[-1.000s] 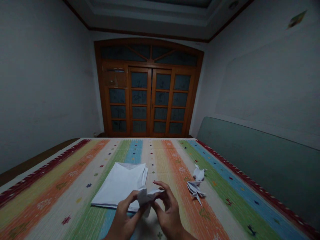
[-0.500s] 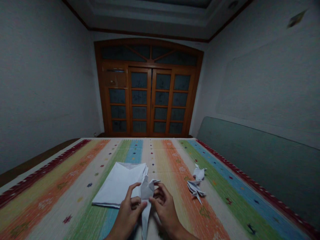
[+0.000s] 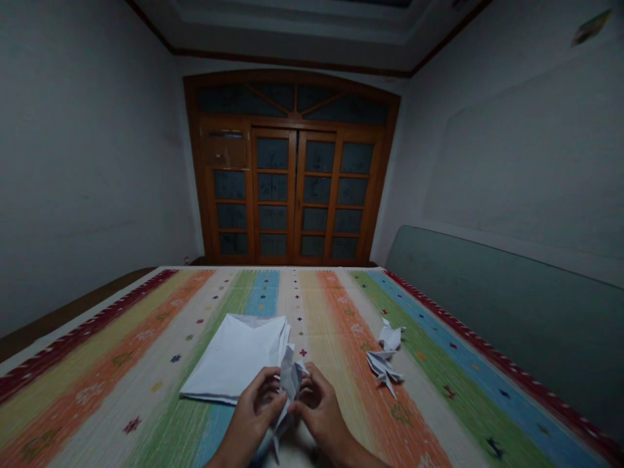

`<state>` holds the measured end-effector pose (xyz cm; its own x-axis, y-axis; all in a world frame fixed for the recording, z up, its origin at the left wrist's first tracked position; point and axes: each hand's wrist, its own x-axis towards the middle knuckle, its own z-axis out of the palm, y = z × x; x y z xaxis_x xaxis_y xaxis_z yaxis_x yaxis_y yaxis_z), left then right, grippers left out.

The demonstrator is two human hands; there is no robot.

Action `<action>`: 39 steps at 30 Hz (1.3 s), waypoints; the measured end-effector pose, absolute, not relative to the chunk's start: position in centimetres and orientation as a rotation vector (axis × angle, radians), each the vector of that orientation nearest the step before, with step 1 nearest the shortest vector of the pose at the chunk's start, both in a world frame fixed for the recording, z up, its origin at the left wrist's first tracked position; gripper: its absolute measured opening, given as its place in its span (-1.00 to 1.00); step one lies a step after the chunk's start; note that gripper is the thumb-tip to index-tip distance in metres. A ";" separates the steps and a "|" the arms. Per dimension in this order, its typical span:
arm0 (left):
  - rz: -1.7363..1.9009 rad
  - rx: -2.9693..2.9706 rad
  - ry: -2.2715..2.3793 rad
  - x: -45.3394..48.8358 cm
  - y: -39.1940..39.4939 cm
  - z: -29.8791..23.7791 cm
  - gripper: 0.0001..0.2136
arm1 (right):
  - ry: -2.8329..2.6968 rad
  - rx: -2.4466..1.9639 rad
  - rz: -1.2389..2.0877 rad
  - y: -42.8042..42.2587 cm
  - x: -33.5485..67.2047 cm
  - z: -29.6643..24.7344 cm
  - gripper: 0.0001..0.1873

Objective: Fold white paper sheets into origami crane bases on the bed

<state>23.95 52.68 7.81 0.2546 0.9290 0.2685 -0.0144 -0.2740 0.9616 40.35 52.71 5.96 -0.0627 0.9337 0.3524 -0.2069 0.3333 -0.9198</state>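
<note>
A folded white paper figure (image 3: 290, 377) with thin pointed ends is held upright between both hands, low in the middle of the head view. My left hand (image 3: 258, 406) pinches it from the left, thumb toward me. From the other side my right hand (image 3: 319, 406) grips it with thumb and curled fingers. Its lower point hangs down between the wrists. Just beyond my left hand lies a stack of white paper sheets (image 3: 234, 357). Off to the right rest two finished-looking folded paper figures, one (image 3: 390, 335) behind the other (image 3: 383, 370).
A striped, patterned cloth (image 3: 160, 351) covers the table. Along the right side stands a pale green panel or backrest (image 3: 487, 292). Wooden doors with glass panes (image 3: 297, 188) are beyond the table's far edge.
The paper figure has turned and narrowed in my hands, its top tilting right and dropping slightly. Both hands stay on it, their fingers drawn in closer. The stack and the other figures stay put.
</note>
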 end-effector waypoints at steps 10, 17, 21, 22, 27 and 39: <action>1.163 1.414 0.752 24.2 52.7 7.0 -0.42 | -1.376 -0.771 0.986 52.2 40.6 7.2 -0.46; 1.182 1.451 0.862 24.3 52.0 8.2 -0.51 | -1.341 -0.806 0.992 52.1 40.4 7.0 -0.50; 1.214 1.492 0.964 24.3 51.4 8.8 -0.54 | -1.318 -0.852 0.995 51.8 40.2 7.5 -0.50; 1.220 1.496 0.973 24.3 51.2 9.0 -0.55 | -1.310 -0.869 0.993 51.7 40.1 7.6 -0.51; 1.291 1.459 1.018 24.5 51.1 9.5 -0.61 | -1.283 -0.941 1.025 51.6 39.9 7.6 -0.51; 1.256 1.524 1.087 24.3 51.6 9.1 -0.72 | -1.365 -0.805 1.115 51.6 39.9 6.8 -0.58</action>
<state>24.26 51.62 9.08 0.1145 0.9638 0.2409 0.0999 -0.2525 0.9624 39.91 51.61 6.85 -0.1240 0.9347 0.3331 -0.1399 0.3159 -0.9384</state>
